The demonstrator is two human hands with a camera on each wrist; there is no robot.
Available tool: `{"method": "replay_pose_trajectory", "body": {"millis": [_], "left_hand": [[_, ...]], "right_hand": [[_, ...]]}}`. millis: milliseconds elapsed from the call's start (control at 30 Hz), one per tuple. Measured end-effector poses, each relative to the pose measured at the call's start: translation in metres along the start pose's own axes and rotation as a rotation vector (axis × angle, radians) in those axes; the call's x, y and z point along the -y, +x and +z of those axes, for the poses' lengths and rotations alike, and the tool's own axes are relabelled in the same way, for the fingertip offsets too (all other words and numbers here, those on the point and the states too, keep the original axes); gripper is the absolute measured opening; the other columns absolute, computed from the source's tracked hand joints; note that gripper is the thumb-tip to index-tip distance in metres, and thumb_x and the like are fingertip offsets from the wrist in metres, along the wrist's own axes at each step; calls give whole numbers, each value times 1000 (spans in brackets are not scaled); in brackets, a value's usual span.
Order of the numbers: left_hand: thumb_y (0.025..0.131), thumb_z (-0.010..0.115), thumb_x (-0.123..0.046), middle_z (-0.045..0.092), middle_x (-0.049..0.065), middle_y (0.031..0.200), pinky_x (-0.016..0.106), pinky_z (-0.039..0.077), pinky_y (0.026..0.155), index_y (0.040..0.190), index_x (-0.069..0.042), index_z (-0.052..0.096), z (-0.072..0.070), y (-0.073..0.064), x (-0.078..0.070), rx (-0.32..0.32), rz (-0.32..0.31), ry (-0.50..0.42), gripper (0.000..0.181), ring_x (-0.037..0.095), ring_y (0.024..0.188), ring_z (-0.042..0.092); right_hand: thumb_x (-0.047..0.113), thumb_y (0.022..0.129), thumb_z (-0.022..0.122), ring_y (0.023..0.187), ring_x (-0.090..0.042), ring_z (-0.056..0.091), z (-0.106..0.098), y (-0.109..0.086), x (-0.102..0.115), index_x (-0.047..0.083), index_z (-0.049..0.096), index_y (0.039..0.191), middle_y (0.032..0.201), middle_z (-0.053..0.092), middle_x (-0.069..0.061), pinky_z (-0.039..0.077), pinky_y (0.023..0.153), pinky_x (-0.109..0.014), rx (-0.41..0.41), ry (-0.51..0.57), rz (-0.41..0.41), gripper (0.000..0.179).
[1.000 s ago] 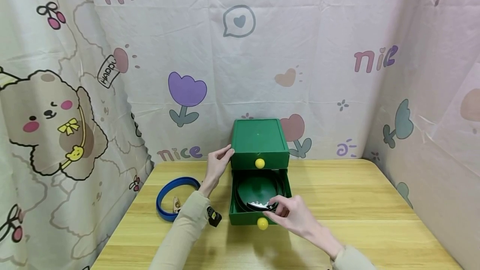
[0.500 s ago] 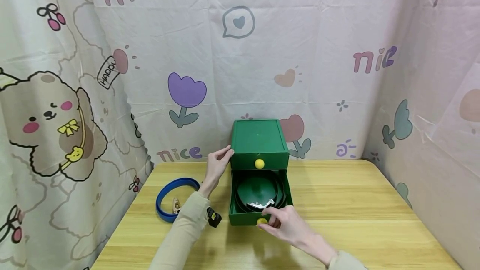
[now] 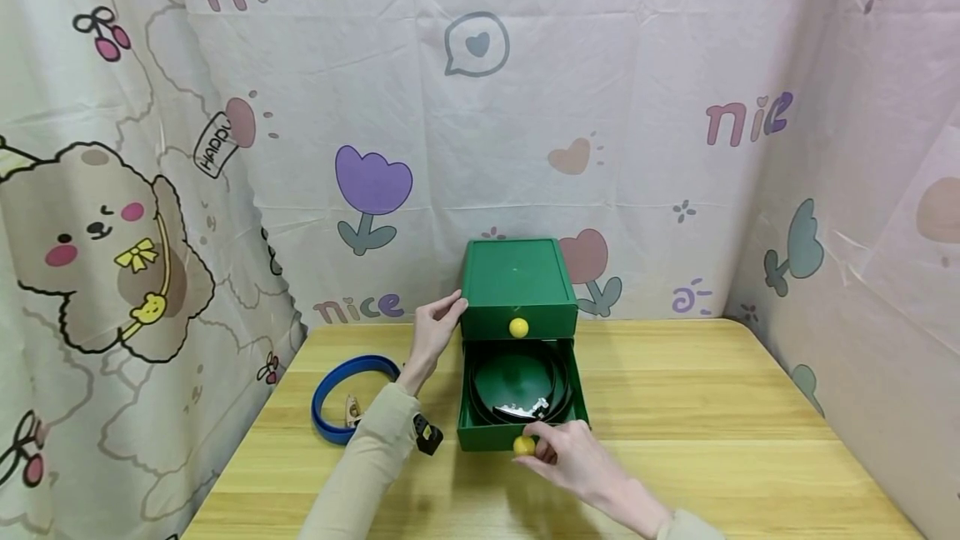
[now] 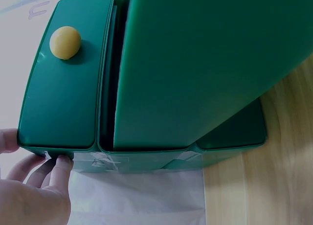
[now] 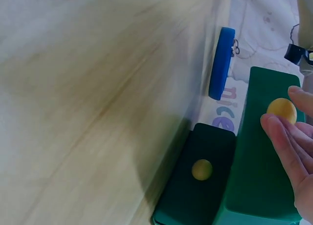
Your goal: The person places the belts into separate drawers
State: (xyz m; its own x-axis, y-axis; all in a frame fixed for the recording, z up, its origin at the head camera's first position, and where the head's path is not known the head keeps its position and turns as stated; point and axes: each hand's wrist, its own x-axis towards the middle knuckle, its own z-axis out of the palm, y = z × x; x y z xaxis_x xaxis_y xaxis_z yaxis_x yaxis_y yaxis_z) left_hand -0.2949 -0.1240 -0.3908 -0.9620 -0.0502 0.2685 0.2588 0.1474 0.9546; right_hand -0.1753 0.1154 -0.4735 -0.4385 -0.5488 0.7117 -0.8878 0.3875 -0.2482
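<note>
A green drawer cabinet (image 3: 517, 272) stands on the table, its middle drawer (image 3: 487, 437) pulled out. Inside that drawer lie a black hoop-shaped band (image 3: 474, 382) and a small shiny white-and-black item (image 3: 525, 409), kind unclear. My right hand (image 3: 581, 461) pinches the drawer's yellow knob (image 5: 281, 110) between thumb and fingers, as the right wrist view shows. My left hand (image 3: 432, 336) rests its fingertips on the cabinet's upper left edge; in the left wrist view its fingers (image 4: 59, 173) touch the side wall.
On the table's left lies a blue hoop-shaped band (image 3: 330, 390) with a small beige clip (image 3: 352, 411) inside it. The top drawer has a yellow knob (image 3: 518, 327), and the pushed-in bottom drawer (image 5: 195, 195) has another. A printed curtain (image 3: 480, 148) hangs behind the table.
My right hand has moved down and slightly left, from beside the white-and-black item to the drawer's knob, and now pinches it. My left hand and the drawer have stayed in place.
</note>
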Motion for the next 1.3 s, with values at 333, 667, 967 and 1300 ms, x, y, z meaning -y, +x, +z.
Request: {"method": "replay_pose_trajectory", "body": {"millis": [333, 667, 967, 1300], "left_hand": [[99, 65, -23, 64, 18, 137, 40, 52, 105, 136, -4, 63, 0, 0, 1, -14, 0, 9, 42, 33, 126, 62], [99, 64, -24, 64, 17, 137, 39, 53, 105, 135, -5, 64, 0, 1, 3, -15, -2, 12, 41, 30, 126, 63], [99, 64, -23, 64, 18, 137, 44, 50, 107, 136, -5, 63, 0, 1, 4, -13, 2, 9, 41, 33, 126, 62], [99, 64, -22, 63, 17, 138, 43, 52, 106, 136, -5, 64, 0, 1, 3, -13, -2, 5, 40, 32, 127, 62]], "right_hand": [[8, 75, 87, 63, 0, 71, 3, -7, 2, 6, 67, 98, 70, 77, 0, 51, 60, -4, -13, 27, 65, 31], [0, 75, 85, 69, -7, 75, 9, -12, 3, 6, 67, 98, 79, 79, -5, 55, 62, -10, -52, 111, 114, 30], [-1, 76, 84, 69, -4, 74, 11, -13, 2, 6, 67, 96, 78, 79, -4, 54, 63, -8, -80, 147, 115, 27], [-3, 74, 85, 66, -2, 73, 12, -13, 0, 6, 68, 95, 75, 78, -3, 54, 61, -7, -98, 143, 105, 28]]}}
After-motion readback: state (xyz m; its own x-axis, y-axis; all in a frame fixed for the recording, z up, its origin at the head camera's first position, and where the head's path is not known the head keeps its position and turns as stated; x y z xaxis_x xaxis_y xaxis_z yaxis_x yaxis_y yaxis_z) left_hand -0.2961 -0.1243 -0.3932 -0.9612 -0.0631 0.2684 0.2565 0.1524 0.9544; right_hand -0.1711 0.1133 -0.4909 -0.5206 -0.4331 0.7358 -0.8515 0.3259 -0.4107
